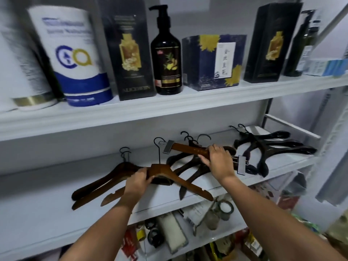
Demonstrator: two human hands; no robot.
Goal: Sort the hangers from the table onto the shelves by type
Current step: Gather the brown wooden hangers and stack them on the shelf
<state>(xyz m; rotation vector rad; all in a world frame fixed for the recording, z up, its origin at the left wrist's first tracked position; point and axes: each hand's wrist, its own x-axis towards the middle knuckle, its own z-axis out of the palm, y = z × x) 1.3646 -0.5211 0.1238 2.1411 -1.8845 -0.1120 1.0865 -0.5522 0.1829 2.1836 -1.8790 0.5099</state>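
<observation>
L hand (136, 180): grips wooden coat hanger (188, 184), likely for brown pile (98, 182).
R hand (219, 161): clasps clip hanger (188, 149), sep. type.

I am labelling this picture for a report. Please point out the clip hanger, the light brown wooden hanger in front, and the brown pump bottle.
clip hanger (188, 148): head view, on its wooden bar.
light brown wooden hanger (160, 168): head view, on its centre block.
brown pump bottle (166, 59): head view, on its body.

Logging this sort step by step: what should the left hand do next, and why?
Probably settle the wooden hanger onto the matching brown hangers and release: the left hand grips its middle, right beside them on the shelf.
</observation>
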